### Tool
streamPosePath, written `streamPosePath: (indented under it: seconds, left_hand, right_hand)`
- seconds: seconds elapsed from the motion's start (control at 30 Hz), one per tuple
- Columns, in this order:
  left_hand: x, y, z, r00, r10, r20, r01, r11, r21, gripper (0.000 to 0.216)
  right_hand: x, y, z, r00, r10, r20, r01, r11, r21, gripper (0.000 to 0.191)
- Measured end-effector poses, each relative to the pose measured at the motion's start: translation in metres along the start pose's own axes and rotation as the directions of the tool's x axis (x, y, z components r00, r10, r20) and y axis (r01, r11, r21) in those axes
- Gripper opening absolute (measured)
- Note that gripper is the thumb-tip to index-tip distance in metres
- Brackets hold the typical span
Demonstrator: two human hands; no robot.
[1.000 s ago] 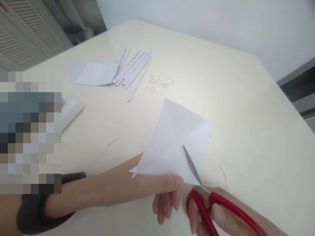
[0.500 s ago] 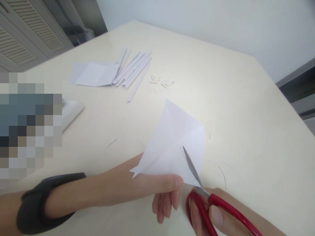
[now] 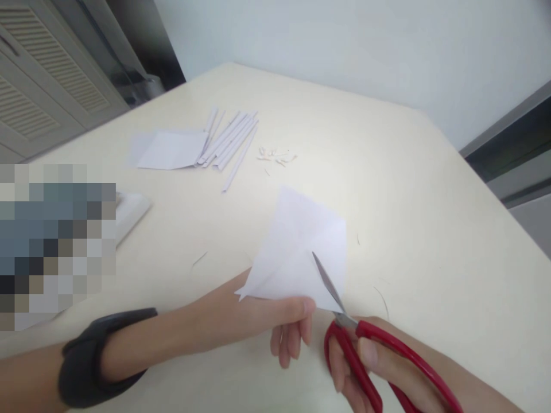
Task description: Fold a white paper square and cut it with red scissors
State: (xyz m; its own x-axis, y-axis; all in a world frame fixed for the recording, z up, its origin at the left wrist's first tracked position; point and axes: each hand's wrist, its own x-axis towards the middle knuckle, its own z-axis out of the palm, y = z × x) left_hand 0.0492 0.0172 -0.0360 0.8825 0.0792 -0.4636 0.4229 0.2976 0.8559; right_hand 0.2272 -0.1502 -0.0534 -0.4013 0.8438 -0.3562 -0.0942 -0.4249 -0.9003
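Observation:
My left hand (image 3: 279,321) pinches the lower edge of a folded white paper sheet (image 3: 297,252) and holds it up above the cream table (image 3: 408,189). My right hand (image 3: 365,367) grips red-handled scissors (image 3: 365,355) at the bottom right. Their blades (image 3: 327,282) point up and left and lie across the paper's lower right edge. A black band sits on my left wrist (image 3: 94,355).
Several rolled white paper strips (image 3: 230,140) lie at the far left beside a flat white sheet (image 3: 172,150). Small paper scraps (image 3: 275,156) lie next to them. A white object (image 3: 129,209) sits at the left edge by a blurred patch.
The view has tilted slightly, so everything sits a little lower. The paper has turned a bit in my left hand. The scissors stay at the paper's lower right edge.

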Motion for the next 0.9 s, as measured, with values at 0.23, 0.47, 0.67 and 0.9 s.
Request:
streamPosePath:
  seconds: [0.23, 0.47, 0.67, 0.9]
  left_hand:
    - [0.007, 0.001, -0.005, 0.953, 0.266, -0.145, -0.261, 0.964, 0.055, 0.032]
    - [0.005, 0.001, -0.004, 0.899, 0.376, -0.223, -0.36, 0.926, 0.11, 0.029]
    - [0.006, 0.0, -0.009, 0.892, 0.382, -0.242, -0.36, 0.924, 0.133, 0.031]
    - [0.01, 0.006, -0.03, 0.889, 0.35, -0.296, -0.328, 0.937, 0.124, 0.031]
  right_hand:
    - [0.01, -0.024, -0.002, 0.994, -0.081, -0.069, 0.074, 0.993, -0.097, 0.054]
    - [0.012, -0.022, 0.004, 0.967, -0.207, -0.15, 0.189, 0.974, -0.127, 0.059]
    - [0.017, -0.023, 0.001, 0.964, -0.231, -0.132, 0.21, 0.966, -0.154, 0.062]
    - [0.035, -0.036, -0.011, 0.962, -0.22, -0.159, 0.203, 0.972, -0.119, 0.063]
